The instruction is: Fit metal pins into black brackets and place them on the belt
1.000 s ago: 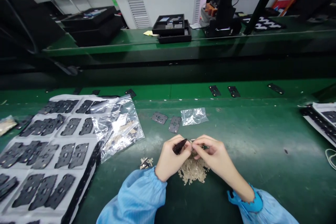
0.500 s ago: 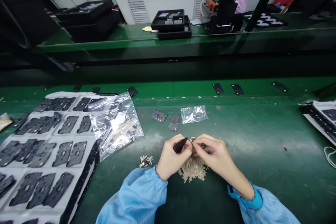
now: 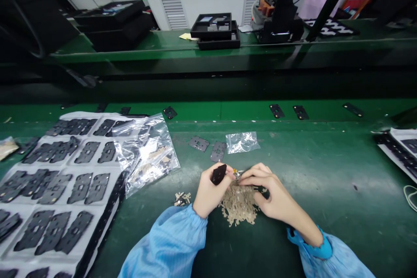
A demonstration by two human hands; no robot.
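My left hand (image 3: 211,189) is closed around a small black plate (image 3: 218,174), which stands tilted up between thumb and fingers. To its right, my right hand (image 3: 269,189) reaches over a heap of small beige pieces (image 3: 240,206), fingertips at the heap's far edge. Its thumb is apart from the fingers and I see nothing held there. Some small shiny pieces (image 3: 237,174) show between the two hands. Left of my left hand lies a little cluster of beige and dark pieces (image 3: 181,199).
A white compartment tray (image 3: 61,206) with several black plates lies at left, a clear zip bag (image 3: 169,156) over its corner. Two grey plates (image 3: 218,151) and a small clear bag (image 3: 243,142) lie ahead. Several black plates (image 3: 300,112) rest on the green strip beyond.
My right hand has let go near the plate and lowered over the heap, its thumb spreading from the fingers. My left hand has turned the black plate more upright.
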